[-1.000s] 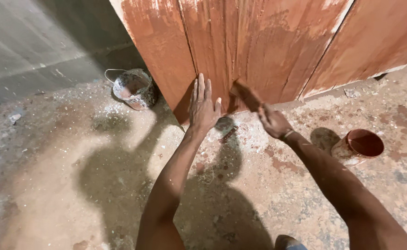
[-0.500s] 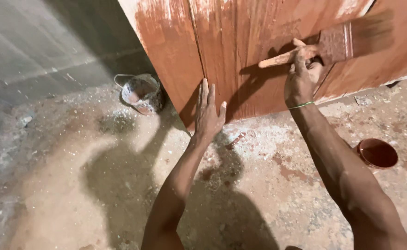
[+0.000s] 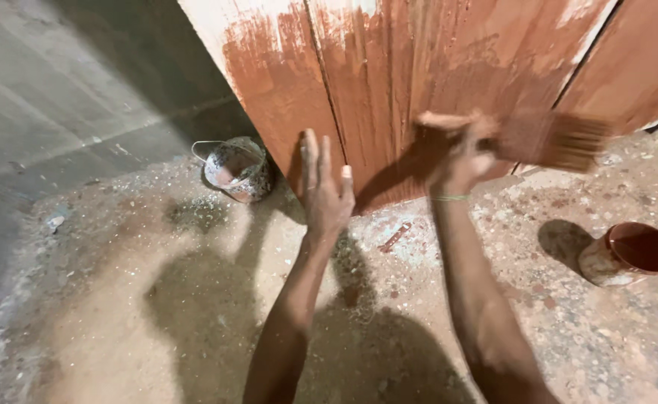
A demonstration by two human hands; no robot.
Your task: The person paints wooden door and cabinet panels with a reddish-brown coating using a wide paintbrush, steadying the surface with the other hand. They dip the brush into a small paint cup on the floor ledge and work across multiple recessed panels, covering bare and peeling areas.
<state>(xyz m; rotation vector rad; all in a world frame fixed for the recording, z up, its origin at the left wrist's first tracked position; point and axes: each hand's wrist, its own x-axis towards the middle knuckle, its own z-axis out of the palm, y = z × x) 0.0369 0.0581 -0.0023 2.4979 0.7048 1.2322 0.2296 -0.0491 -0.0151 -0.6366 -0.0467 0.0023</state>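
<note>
Step in hand: brushing reddish-brown paint across the lower part of the wooden door [image 3: 448, 67], which leans on the floor; the top left corner is bare.
Next move: by my judgement, an even stroke along the grain calls for a steady brace from the left hand.
Left hand [image 3: 325, 191]: fingers straight and spread flat, palm pressed on the door near its bottom edge, gripping nothing.
Right hand [image 3: 456, 153]: fingers curled tight round the handle of the brush [image 3: 553, 138], blurred by motion, bristles on the panel.
Paint cup [image 3: 628, 254]: on the floor [image 3: 157, 299], well right of the hands.
Bucket [image 3: 235, 168]: beside the door's left edge.
</note>
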